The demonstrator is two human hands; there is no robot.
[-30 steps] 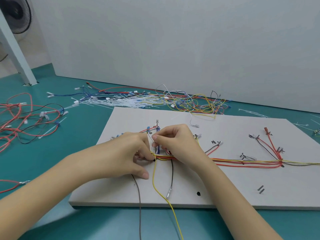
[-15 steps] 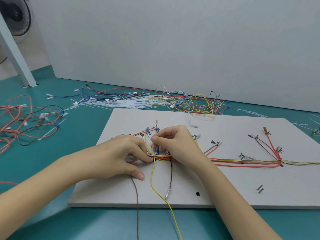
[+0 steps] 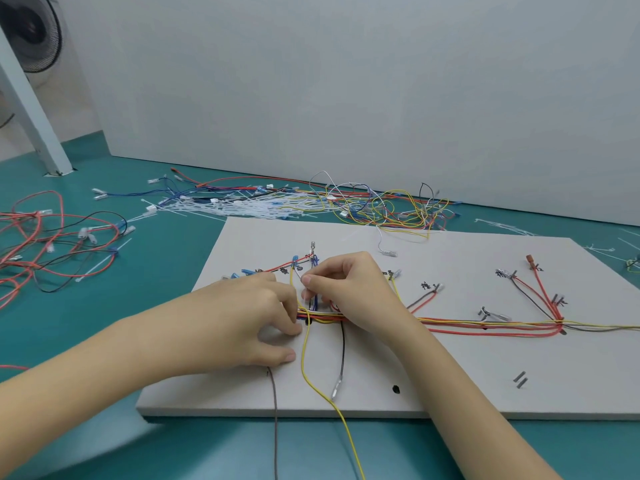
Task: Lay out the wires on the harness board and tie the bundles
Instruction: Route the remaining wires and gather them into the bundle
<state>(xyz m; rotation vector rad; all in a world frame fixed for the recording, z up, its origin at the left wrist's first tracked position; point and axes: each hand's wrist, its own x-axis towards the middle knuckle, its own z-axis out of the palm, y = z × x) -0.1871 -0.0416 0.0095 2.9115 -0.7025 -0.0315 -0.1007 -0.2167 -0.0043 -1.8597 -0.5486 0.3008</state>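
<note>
A white harness board [image 3: 450,375] lies on the teal table. A bundle of red, yellow and grey wires [image 3: 485,325] runs left to right across it, with branches to labelled pegs. My left hand [image 3: 249,320] rests on the board at the bundle's left end, fingers curled and pinching the wires there. My right hand [image 3: 349,289] pinches a thin white cable tie [image 3: 297,275] just above the bundle. A yellow wire [image 3: 306,368], a grey wire [image 3: 275,410] and a black wire with a terminal [image 3: 341,362] hang toward the near edge.
Loose wires and white cable ties [image 3: 294,202] are heaped behind the board. A tangle of red and black wires [image 3: 45,244] lies at the left. A fan [image 3: 31,29] and a white post [image 3: 34,112] stand at the far left. A white wall panel is behind.
The yellow wire now loops up between my two hands. My right hand's pinch has shifted slightly up and left; my left hand stays at the bundle's left end.
</note>
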